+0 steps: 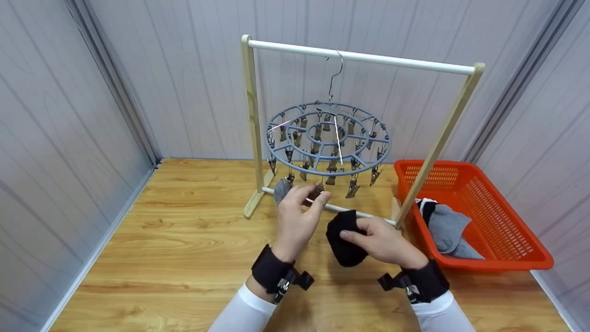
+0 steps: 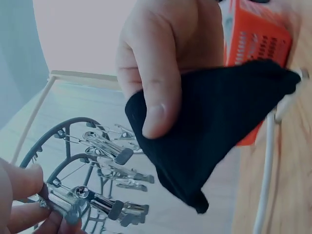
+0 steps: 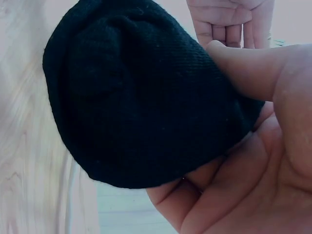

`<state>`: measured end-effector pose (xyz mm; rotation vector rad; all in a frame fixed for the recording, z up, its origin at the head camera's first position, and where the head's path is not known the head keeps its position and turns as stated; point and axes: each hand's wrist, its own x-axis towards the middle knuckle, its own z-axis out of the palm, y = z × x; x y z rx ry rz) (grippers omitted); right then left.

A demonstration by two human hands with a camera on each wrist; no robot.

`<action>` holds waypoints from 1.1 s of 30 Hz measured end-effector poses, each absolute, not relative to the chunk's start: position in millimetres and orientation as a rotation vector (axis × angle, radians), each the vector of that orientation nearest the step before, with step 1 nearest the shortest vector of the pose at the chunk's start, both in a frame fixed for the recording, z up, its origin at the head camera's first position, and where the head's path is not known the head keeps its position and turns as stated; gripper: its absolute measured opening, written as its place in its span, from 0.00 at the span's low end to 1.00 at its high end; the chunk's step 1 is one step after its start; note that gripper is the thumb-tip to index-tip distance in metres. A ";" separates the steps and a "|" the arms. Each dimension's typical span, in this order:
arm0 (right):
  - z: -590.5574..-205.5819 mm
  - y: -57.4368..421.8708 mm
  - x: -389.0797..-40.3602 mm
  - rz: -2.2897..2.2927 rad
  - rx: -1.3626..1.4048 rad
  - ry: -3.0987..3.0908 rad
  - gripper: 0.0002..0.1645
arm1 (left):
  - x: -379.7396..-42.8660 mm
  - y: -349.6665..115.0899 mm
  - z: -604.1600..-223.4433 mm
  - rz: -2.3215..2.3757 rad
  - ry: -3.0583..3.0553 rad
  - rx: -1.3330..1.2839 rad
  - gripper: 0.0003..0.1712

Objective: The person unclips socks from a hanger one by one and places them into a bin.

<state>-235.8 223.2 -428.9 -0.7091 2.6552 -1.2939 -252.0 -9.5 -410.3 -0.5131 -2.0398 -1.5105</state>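
My left hand (image 1: pixel 297 221) is raised at the front edge of a round blue-grey clip hanger (image 1: pixel 329 174), pinching one of its metal clips (image 2: pixel 66 204) between thumb and fingers. Lower and to the right, my right hand (image 1: pixel 387 242) holds a black sock (image 1: pixel 345 249), thumb on top and fingers underneath. Knitted fabric and a rounded end show on the sock in the right wrist view. Just behind my left hand, a grey sock (image 1: pixel 281 190) hangs from another clip, partly hidden by the hand.
The hanger hooks over the white bar (image 1: pixel 392 61) of a wooden stand (image 1: pixel 253 115). An orange basket (image 1: pixel 516 265) stands at the right, close to the stand's leg, with grey socks (image 1: pixel 445 228) and a black-and-white piece inside. Several other metal clips dangle around the hanger.
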 end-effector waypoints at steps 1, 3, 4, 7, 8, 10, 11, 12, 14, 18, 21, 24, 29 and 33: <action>-427.9 223.5 -235.6 -1.290 -0.708 2.665 0.14 | -251.3 -10.3 -409.0 -1.471 -2.044 -0.518 0.19; -425.7 224.1 -235.1 -1.279 -0.706 2.689 0.15 | -249.6 -12.6 -406.6 -1.389 -2.035 -0.525 0.21; -424.7 224.5 -234.9 -1.277 -0.707 2.699 0.15 | -248.8 -13.9 -405.5 -1.348 -2.024 -0.528 0.22; -421.9 226.0 -234.2 -1.286 -0.714 2.707 0.15 | -246.4 -18.2 -401.4 -1.244 -1.968 -0.543 0.20; -421.1 226.5 -233.8 -1.291 -0.716 2.707 0.14 | -245.8 -19.7 -400.1 -1.219 -1.940 -0.549 0.19; -419.4 228.0 -232.5 -1.306 -0.714 2.692 0.14 | -245.8 -22.5 -398.2 -1.180 -1.882 -0.565 0.14; -418.6 228.8 -231.8 -1.317 -0.710 2.685 0.14 | -246.1 -23.8 -397.2 -1.166 -1.853 -0.573 0.12; -417.4 230.0 -230.9 -1.325 -0.704 2.685 0.15 | -246.6 -24.9 -396.2 -1.150 -1.827 -0.580 0.11; -415.1 232.2 -229.0 -1.328 -0.691 2.699 0.19 | -247.8 -26.6 -394.9 -1.114 -1.785 -0.585 0.10; -408.8 236.8 -225.0 -1.326 -0.685 2.752 0.24 | -251.4 -28.8 -393.1 -1.024 -1.758 -0.577 0.18; -404.6 240.0 -222.4 -1.330 -0.706 2.768 0.24 | -254.4 -30.5 -393.4 -0.949 -1.770 -0.568 0.24; -401.4 242.8 -220.7 -1.338 -0.731 2.772 0.24 | -256.7 -32.2 -395.2 -0.873 -1.799 -0.557 0.27; -394.5 249.7 -216.6 -1.339 -0.740 2.835 0.27 | -260.1 -33.8 -398.0 -0.784 -1.869 -0.543 0.31; -388.1 257.9 -211.8 -1.356 -0.711 2.903 0.25 | -261.0 -34.9 -397.5 -0.746 -1.912 -0.544 0.33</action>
